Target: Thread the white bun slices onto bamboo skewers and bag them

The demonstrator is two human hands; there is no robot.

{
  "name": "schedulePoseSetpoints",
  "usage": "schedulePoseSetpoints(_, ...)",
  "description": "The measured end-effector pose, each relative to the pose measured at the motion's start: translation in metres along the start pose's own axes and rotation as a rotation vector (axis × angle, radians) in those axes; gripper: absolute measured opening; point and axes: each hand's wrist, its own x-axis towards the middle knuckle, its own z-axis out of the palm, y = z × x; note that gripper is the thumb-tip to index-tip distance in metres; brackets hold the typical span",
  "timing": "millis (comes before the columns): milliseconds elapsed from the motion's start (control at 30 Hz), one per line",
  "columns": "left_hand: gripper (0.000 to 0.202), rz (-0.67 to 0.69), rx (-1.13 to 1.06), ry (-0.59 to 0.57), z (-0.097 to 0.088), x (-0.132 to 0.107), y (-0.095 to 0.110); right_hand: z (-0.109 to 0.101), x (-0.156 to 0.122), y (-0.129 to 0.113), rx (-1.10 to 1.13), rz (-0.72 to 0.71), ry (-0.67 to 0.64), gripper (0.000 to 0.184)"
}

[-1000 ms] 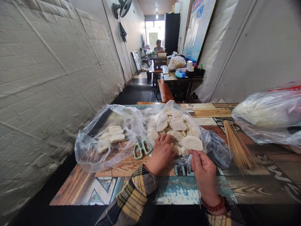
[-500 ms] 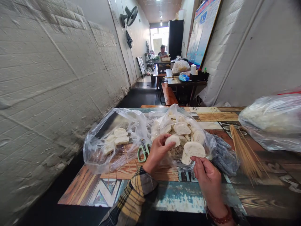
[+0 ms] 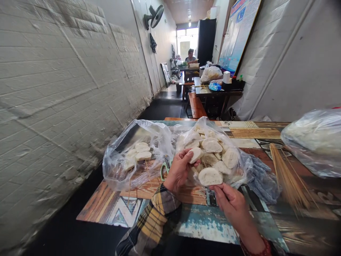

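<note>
My right hand [image 3: 231, 200] pinches the wide slice [image 3: 210, 176] by its near edge, long axis crosswise; beyond and leftward of it, my left hand [image 3: 178, 171] grips the small slice [image 3: 196, 155].

With the person's seat at six o'clock, I see two pale slices held up over the tabletop [image 3: 197, 222]. The near slice [image 3: 210, 176] is a broad off-white oval, flatter along the bottom, its pitted face turned toward the person; the right hand [image 3: 230, 202] has its fingertips pinched at the lower edge, around six. At eleven o'clock from it, a little apart, is the far slice [image 3: 195, 155], smoother, leaning toward one o'clock, gripped between thumb and fingers of the left hand [image 3: 179, 171], which cover its left end.
</note>
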Motion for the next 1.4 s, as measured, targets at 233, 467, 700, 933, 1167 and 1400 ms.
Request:
schedulePoseSetpoints(233, 0.044, 0.033, 0.032, 0.034, 0.001, -0.001, 0.001, 0.002, 0.000, 0.002, -0.056, -0.044, -0.049, 0.038)
schedulePoseSetpoints(467, 0.043, 0.066, 0.058, 0.034, -0.001, 0.002, -0.002, 0.002, 0.001, 0.002, -0.076, -0.068, -0.024, 0.035)
schedulePoseSetpoints(700, 0.042, 0.089, 0.081, 0.058, -0.001, 0.001, -0.002, 0.003, 0.001, 0.003, -0.073, -0.063, -0.026, 0.037)
schedulePoseSetpoints(933, 0.041, 0.096, 0.112, 0.072, 0.003, -0.003, 0.001, 0.003, 0.001, 0.003, -0.067, -0.050, -0.002, 0.038)
schedulePoseSetpoints(1167, 0.037, 0.104, 0.160, 0.060, 0.004, -0.006, 0.001, 0.003, 0.001, 0.006, -0.101, -0.089, -0.021, 0.037)
schedulePoseSetpoints(1400, 0.034, 0.145, 0.218, 0.037, 0.004, -0.005, -0.004, 0.004, 0.002, 0.011, -0.049, -0.050, -0.034, 0.037)
